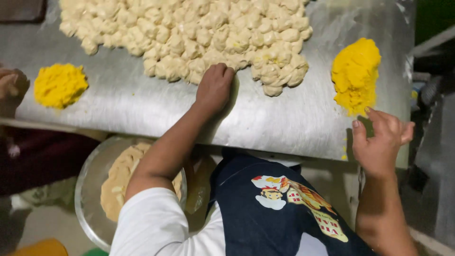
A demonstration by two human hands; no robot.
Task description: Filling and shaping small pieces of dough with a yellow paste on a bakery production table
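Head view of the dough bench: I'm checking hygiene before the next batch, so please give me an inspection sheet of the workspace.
Surface: shiny steel table, bare metal at the near edge.
Job's things: pile of pale dough lumps; big heap of yellow crumbly filling at the right, smaller yellow heap at the left.
Clutter: yellow crumbs at the table's near right edge.
Hands: left hand curled at the pile's edge; right hand open, fingers at the big heap.
Cables: nothing seen.
Surroundings: round metal bowl of dough below the table; another person's hand at far left.
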